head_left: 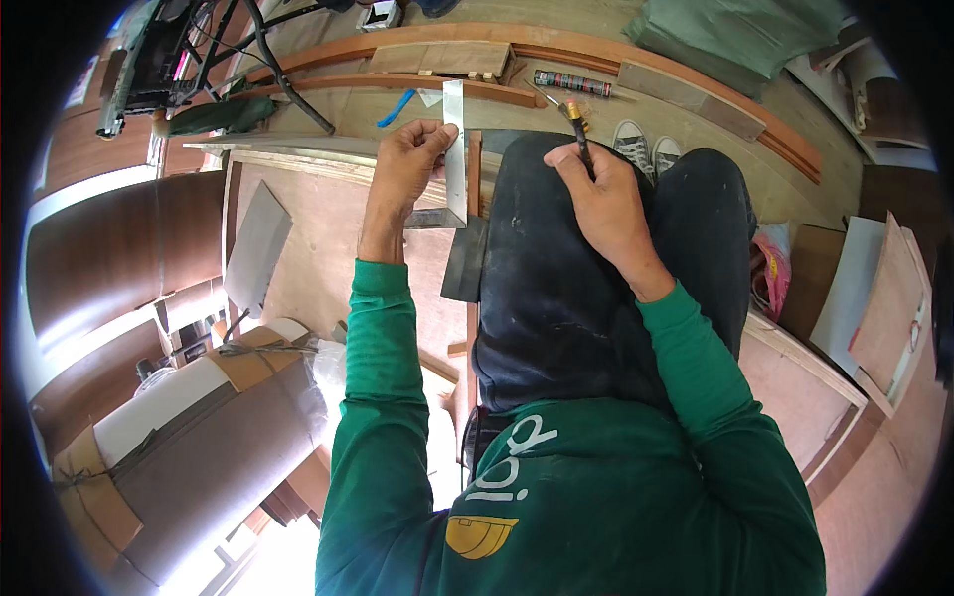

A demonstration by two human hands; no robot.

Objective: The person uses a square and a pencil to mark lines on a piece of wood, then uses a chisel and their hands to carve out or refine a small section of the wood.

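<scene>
My left hand (409, 169) is closed around a metal try square (454, 184), thumb pressed on its long blade. The blade points away from me, and the short arm lies across below my fingers. Right under the corner of the square is a small dark grey sheet piece (463, 262), beside my left thigh. Above my legs, my right hand (599, 204) grips a slim hand tool (575, 121) with a black and yellow handle and a thin metal tip pointing up and left. Its exact kind I cannot make out. Tool and square are apart.
Long brown wooden strips (586, 50) lie across the floor ahead, with a printed tube (573, 82) near them. A grey sheet offcut (260, 243) rests on the plywood panel (323, 263) at left. A large wrapped roll (214, 447) sits lower left. Sneakers (634, 142) stand beyond my knees.
</scene>
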